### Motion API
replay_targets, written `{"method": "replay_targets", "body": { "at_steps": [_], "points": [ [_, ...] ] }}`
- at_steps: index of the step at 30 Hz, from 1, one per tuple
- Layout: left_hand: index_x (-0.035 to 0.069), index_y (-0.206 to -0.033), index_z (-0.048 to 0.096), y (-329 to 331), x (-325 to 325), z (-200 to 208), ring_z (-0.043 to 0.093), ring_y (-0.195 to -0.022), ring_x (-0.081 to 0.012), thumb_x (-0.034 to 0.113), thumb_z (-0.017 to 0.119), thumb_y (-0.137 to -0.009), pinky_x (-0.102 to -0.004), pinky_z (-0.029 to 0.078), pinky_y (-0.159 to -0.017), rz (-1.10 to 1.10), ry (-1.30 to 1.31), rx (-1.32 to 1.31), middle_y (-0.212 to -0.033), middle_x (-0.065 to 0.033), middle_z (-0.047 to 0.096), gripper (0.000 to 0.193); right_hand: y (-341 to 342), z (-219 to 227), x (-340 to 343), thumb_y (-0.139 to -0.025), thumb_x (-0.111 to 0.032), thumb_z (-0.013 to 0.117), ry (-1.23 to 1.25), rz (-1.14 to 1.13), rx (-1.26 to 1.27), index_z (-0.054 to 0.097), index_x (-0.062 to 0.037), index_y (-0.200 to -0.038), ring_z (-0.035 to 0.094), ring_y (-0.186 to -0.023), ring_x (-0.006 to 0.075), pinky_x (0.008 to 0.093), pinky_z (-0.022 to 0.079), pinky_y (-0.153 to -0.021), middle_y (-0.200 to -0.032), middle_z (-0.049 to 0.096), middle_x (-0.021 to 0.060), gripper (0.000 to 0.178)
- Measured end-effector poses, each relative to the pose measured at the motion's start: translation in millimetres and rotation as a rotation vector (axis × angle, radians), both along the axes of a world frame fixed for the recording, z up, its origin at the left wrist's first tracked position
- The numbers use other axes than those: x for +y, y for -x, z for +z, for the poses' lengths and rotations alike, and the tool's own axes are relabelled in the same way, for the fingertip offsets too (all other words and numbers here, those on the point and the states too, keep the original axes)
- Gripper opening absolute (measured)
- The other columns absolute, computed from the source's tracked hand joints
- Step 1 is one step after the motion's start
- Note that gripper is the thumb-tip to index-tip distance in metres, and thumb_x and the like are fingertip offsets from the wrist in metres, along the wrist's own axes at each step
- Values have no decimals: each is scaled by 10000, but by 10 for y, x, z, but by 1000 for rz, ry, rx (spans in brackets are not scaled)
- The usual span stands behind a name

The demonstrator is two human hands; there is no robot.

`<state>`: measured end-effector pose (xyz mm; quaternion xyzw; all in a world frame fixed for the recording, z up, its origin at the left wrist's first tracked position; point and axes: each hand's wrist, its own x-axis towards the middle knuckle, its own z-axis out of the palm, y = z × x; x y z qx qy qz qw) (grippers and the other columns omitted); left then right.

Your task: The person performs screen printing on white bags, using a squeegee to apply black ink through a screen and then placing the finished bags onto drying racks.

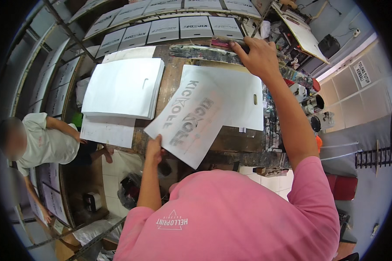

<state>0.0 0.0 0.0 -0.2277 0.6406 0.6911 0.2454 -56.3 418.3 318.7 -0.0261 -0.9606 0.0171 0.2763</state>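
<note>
One worn surface carries a white stack. Right of this stack is a printed sheet, probably light, easily creased, best held by edges; the left hand pinches one. Farther right, the right hand touches a bar, its grip unclear.

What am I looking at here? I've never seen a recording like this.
There is no machine: a person in a pink shirt works bare-handed. The one picture comes from a wide camera worn on their head, looking down, so straight edges bend near the rim. The left hand holds a printed sheet by its near edge. The right hand is near a stained bar; its grip is unclear. On the worn table are a white stack and a white sheet with a slot. Another person is at left.
</note>
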Motion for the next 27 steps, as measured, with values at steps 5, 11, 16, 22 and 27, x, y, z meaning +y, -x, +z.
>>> {"method": "replay_targets", "body": {
  "at_steps": [5, 11, 16, 22, 27],
  "points": [
    [28, -1073, 633, 182, 472, -392, 606, -684, -160, 396, 565, -1079, -283, 503, -496, 16, 88, -125, -872, -54, 627, 374, 71, -120, -148, -1011, -617, 551, 41, 8, 42, 702, -32, -909, 667, -891, 337, 468, 388, -915, -877, 717, 167, 613],
    [-73, -1359, 491, 213, 1299, -533, 716, -908, -287, 184, 484, -1106, -371, 706, -706, -30, -283, -204, -1188, -172, 626, 361, 24, -182, -75, -1003, -615, 577, -7, 35, 102, 699, -37, -904, 667, -868, 324, 465, 388, -913, -854, 712, 159, 599],
    [-130, -1349, 461, 183, 1733, -558, 720, -951, -316, 80, 482, -1093, -375, 726, -772, -82, -387, -253, -1207, -209, 616, 332, -53, -171, -33, -995, -589, 606, -37, 10, 62, 700, -45, -909, 661, -865, 322, 460, 400, -888, -820, 696, 139, 560],
    [-128, -1348, 466, 174, 1949, -856, 717, -949, -331, 74, 517, -1084, -380, 726, -791, -216, -324, -95, -1245, -234, 602, 336, -40, -213, -70, -974, -599, 626, -24, 31, 108, 723, -57, -935, 668, -851, 312, 468, 400, -887, -831, 708, 123, 552],
    [-118, -1394, 448, 109, 1684, -295, 708, -1028, -338, 274, 629, -1066, -397, 704, -790, -310, -455, -337, -1293, -274, 602, 542, -72, -228, -95, -967, -592, 635, 8, 23, 66, 725, -62, -993, 670, -863, 315, 467, 402, -892, -824, 709, 131, 538]
  ]
}}
